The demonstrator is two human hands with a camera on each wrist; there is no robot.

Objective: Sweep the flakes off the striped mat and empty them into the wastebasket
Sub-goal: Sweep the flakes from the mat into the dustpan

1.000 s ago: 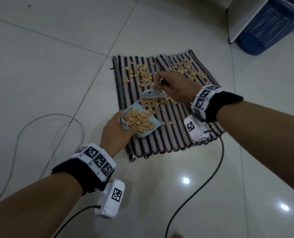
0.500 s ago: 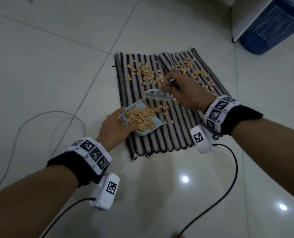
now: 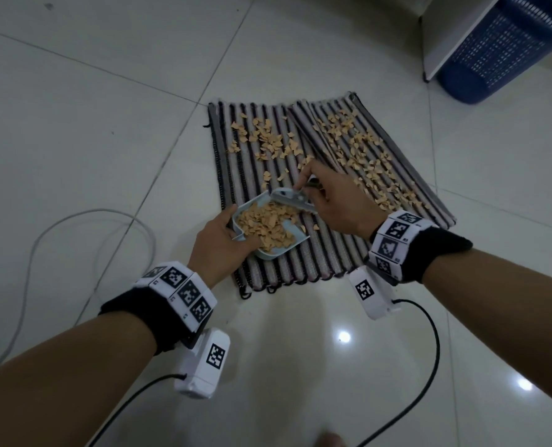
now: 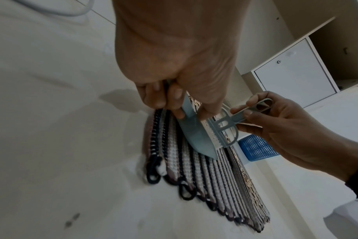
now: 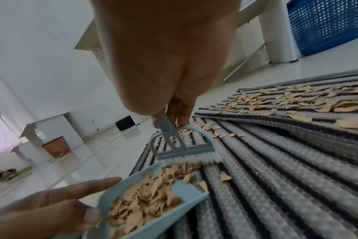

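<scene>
A striped mat lies on the tiled floor, with tan flakes scattered over its far half. My left hand grips a pale blue dustpan heaped with flakes, resting on the mat's near left part. My right hand pinches the handle of a small blue brush, whose white bristles sit at the dustpan's far lip. In the left wrist view the dustpan is seen edge-on with the brush against it. The blue wastebasket stands at the far right.
A white cabinet stands beside the wastebasket. A grey cable loops on the floor at left, and black cables trail from the wrist cameras. A brown basket stands far off by the wall. The mat has a raised fold.
The brush has been drawn toward me, pushing flakes from the mat's middle into the dustpan. The dustpan holds a bigger heap; the left hand stays in place.
</scene>
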